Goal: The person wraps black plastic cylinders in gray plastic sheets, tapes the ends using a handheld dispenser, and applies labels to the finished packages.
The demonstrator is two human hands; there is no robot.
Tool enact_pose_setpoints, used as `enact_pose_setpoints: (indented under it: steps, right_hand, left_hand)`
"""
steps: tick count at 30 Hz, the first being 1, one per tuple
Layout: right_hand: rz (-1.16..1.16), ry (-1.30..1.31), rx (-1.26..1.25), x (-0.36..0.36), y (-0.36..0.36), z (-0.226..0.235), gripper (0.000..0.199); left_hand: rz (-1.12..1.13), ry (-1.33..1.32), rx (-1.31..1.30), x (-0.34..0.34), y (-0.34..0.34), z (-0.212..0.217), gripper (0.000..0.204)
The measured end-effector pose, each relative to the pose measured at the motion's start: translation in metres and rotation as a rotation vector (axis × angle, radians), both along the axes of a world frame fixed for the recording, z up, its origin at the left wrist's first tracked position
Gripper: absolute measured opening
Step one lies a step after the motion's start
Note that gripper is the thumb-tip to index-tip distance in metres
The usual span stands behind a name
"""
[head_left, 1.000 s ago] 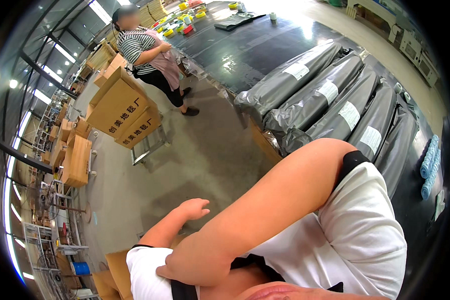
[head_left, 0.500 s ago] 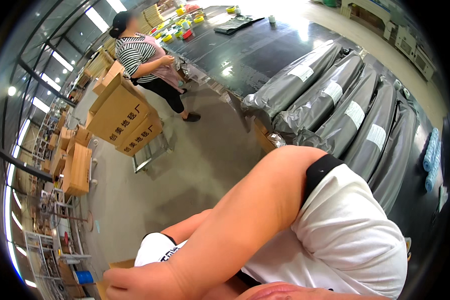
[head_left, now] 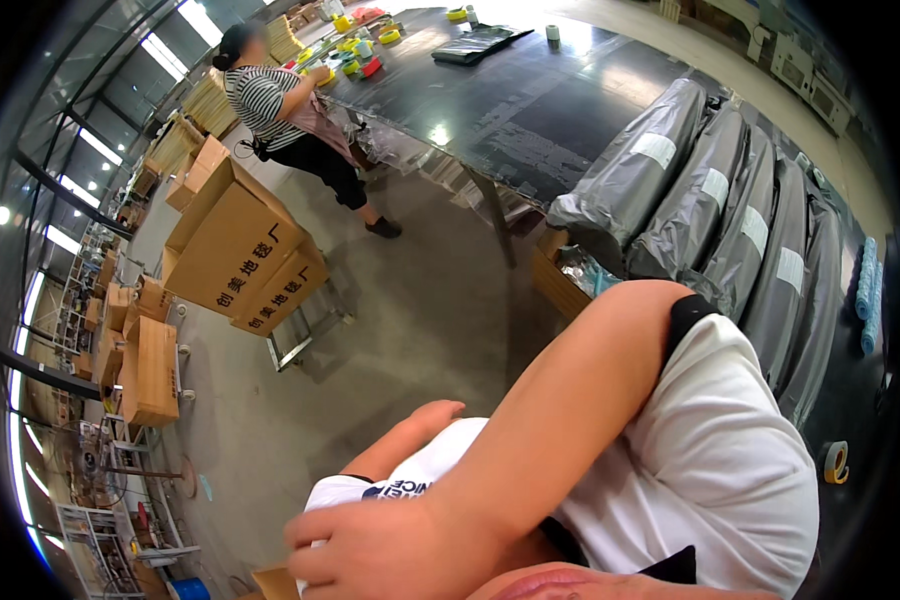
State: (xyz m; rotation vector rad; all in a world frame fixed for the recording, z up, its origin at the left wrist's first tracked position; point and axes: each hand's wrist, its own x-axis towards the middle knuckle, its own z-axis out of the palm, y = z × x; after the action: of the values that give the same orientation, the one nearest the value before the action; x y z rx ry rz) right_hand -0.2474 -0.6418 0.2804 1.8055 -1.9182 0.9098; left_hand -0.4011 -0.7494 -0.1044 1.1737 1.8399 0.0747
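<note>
My right arm crosses my chest from a white T-shirt shoulder [head_left: 720, 450] down to the lower left. My right hand [head_left: 380, 545] lies on the white printed sleeve [head_left: 370, 492] of my left arm, fingers curled over its edge. My left forearm rises from that sleeve, and only the end of my left hand [head_left: 432, 412] shows above the floor; the rest is hidden behind my right forearm. Nothing is seen in it.
A person in a striped top [head_left: 280, 100] works at a long black table [head_left: 530, 100] with coloured tape rolls. Large cardboard boxes [head_left: 235, 250] sit on a metal stand. Grey wrapped rolls [head_left: 710, 210] lie on the right, with a tape roll [head_left: 834, 462] nearby.
My right hand has slid from my chest down and left onto the left sleeve. My left hand, spread a second ago, is now mostly covered. The view has swung slightly.
</note>
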Motion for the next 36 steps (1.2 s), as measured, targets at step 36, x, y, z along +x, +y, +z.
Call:
enact_pose_setpoints:
  steps: [36]
  right_hand:
    - [-1.505,-0.621,-0.087,-0.664,0.488,-0.353,0.034]
  left_hand:
    - [0.818,-0.055,-0.538,-0.566,0.025,-0.142,0.039]
